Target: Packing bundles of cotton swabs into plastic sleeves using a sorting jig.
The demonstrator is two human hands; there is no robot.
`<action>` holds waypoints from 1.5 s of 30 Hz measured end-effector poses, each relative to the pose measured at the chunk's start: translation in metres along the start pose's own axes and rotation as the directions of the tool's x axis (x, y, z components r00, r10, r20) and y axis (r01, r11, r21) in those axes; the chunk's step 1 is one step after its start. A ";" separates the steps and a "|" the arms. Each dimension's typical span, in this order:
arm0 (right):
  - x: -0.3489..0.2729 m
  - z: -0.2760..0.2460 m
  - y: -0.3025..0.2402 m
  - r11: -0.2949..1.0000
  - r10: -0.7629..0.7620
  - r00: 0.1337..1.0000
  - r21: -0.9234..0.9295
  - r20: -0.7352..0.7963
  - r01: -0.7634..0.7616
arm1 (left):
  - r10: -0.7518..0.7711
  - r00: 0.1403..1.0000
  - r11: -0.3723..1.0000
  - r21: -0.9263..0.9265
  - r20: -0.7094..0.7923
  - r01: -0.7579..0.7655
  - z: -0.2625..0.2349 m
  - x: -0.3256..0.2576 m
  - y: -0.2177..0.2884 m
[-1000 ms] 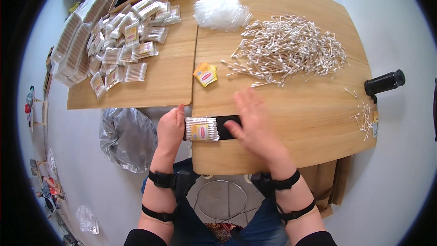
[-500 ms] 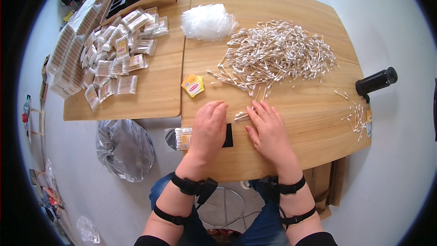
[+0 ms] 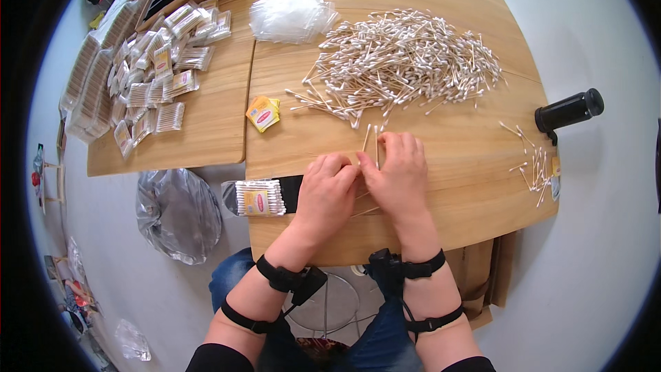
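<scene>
My left hand [image 3: 327, 189] is closed near the table's front edge, its fingertips bent toward the right hand; what it holds is hidden. Close beside it, my right hand [image 3: 398, 173] pinches a couple of cotton swabs [image 3: 376, 146] between thumb and forefinger, their white tips pointing away from me. Thin swab sticks [image 3: 366, 211] show under the hands. Left of my left hand, a row of cotton swabs with a yellow card [image 3: 256, 203] lies in a clear bag on a black strip [image 3: 290, 193]. Beyond my hands is a large heap of loose cotton swabs [image 3: 413, 62].
Yellow cards [image 3: 263, 114] and a stack of clear bags [image 3: 292, 15] lie behind on the left. Filled swab packs [image 3: 169, 62] cover the left table. A black cylinder [image 3: 569, 110] and stray swabs [image 3: 538, 176] sit by the right edge. A grey plastic bag [image 3: 179, 217] is on the floor.
My right hand went from lying nearly flat to pinching swabs, and my two hands drew together. The bagged swabs, partly covered before, show fully. The whole view has shifted slightly.
</scene>
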State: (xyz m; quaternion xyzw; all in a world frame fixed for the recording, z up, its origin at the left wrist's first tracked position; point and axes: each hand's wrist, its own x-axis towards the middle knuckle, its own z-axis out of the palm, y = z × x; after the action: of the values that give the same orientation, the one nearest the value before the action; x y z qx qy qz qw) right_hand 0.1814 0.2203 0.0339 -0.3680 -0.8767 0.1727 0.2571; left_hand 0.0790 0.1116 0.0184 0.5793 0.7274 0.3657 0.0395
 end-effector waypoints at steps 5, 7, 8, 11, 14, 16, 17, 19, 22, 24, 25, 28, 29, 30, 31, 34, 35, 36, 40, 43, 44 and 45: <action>0.005 -0.002 0.000 0.998 0.041 0.994 -0.046 0.103 -0.037 | -0.037 0.994 0.996 -0.075 0.105 0.045 -0.012 -0.005 0.018; 0.005 -0.001 0.007 1.000 0.009 0.995 -0.025 0.103 -0.007 | -0.044 0.988 0.994 -0.096 0.146 0.058 -0.014 -0.008 0.024; 0.006 -0.001 0.010 1.000 0.016 0.995 -0.025 0.101 -0.013 | -0.042 0.984 0.995 -0.078 0.172 0.056 -0.016 -0.009 0.026; 0.006 -0.008 0.021 0.998 0.013 0.990 0.065 0.138 -0.022 | -0.036 0.974 0.996 -0.077 0.223 0.055 -0.017 -0.011 0.022; 0.004 -0.014 0.029 0.985 -0.046 0.987 0.173 0.153 0.019 | -0.027 0.973 0.993 -0.109 0.231 0.053 -0.017 -0.014 0.019; 0.001 -0.015 0.031 0.976 -0.108 0.986 0.201 0.127 0.081 | -0.021 0.976 0.991 -0.127 0.219 0.050 -0.018 -0.016 0.021; 0.001 -0.016 0.031 0.977 -0.106 0.986 0.199 0.128 0.079 | -0.025 0.977 0.994 -0.103 0.210 0.048 -0.019 -0.016 0.026; 0.001 -0.018 0.031 0.963 -0.155 0.980 0.238 0.122 0.123 | -0.030 0.979 0.996 -0.081 0.201 0.047 -0.017 -0.018 0.034; 0.000 -0.023 0.031 0.953 -0.148 0.972 0.290 0.183 0.090 | 0.023 0.971 0.998 -0.067 0.237 -0.007 -0.013 -0.022 0.037; -0.001 -0.026 0.034 0.951 -0.165 0.969 0.290 0.185 0.106 | 0.030 0.974 0.998 -0.054 0.226 -0.018 -0.011 -0.024 0.030; -0.001 -0.027 0.034 0.948 -0.182 0.966 0.294 0.185 0.122 | 0.035 0.976 0.999 -0.036 0.216 -0.028 -0.011 -0.024 0.027; -0.005 -0.030 0.033 0.948 -0.192 0.956 0.295 0.221 0.122 | 0.000 0.985 0.998 -0.055 0.171 0.010 -0.015 -0.020 0.020; -0.006 -0.031 0.031 0.947 -0.195 0.955 0.298 0.223 0.124 | -0.004 0.986 0.999 -0.052 0.169 0.013 -0.015 -0.020 0.017; -0.007 -0.031 0.029 0.948 -0.198 0.949 0.295 0.247 0.121 | -0.042 0.991 0.999 -0.027 0.129 0.046 -0.014 -0.020 0.015; -0.008 -0.031 0.027 0.949 -0.201 0.942 0.292 0.270 0.118 | -0.080 0.993 0.997 -0.004 0.087 0.081 -0.014 -0.020 0.013; -0.011 -0.029 0.025 0.945 -0.172 0.928 0.321 0.330 0.061 | -0.074 0.996 0.997 0.021 0.038 0.073 -0.015 -0.017 0.013; -0.008 -0.028 0.024 0.945 -0.175 0.928 0.321 0.328 0.065 | -0.073 0.997 0.997 0.022 0.035 0.072 -0.014 -0.016 0.013; -0.006 -0.025 0.022 0.957 -0.115 0.973 0.285 0.200 0.055 | -0.043 0.998 0.998 0.040 0.042 0.041 -0.013 -0.016 0.012; 0.007 -0.013 0.025 0.995 -0.097 0.995 0.031 -0.001 0.097 | 0.028 0.994 1.000 0.006 0.109 -0.029 -0.010 -0.017 0.011; 0.011 -0.006 0.024 0.985 -0.156 0.988 -0.078 -0.004 0.156 | -0.024 0.990 0.997 -0.066 0.138 0.033 -0.011 -0.013 0.011; 0.012 -0.005 0.024 0.985 -0.157 0.988 -0.073 -0.012 0.156 | -0.020 0.990 0.998 -0.059 0.137 0.029 -0.013 -0.010 0.009; 0.013 -0.003 0.025 0.988 -0.150 0.988 -0.041 -0.032 0.148 | -0.034 0.997 0.999 -0.033 0.073 0.036 -0.014 -0.006 0.006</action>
State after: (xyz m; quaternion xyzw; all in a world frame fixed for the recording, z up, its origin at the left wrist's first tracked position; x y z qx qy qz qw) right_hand 0.1897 0.2468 0.0285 -0.3093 -0.9003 0.1296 0.2774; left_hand 0.0797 0.0998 0.0298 0.5787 0.7292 0.3559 0.0822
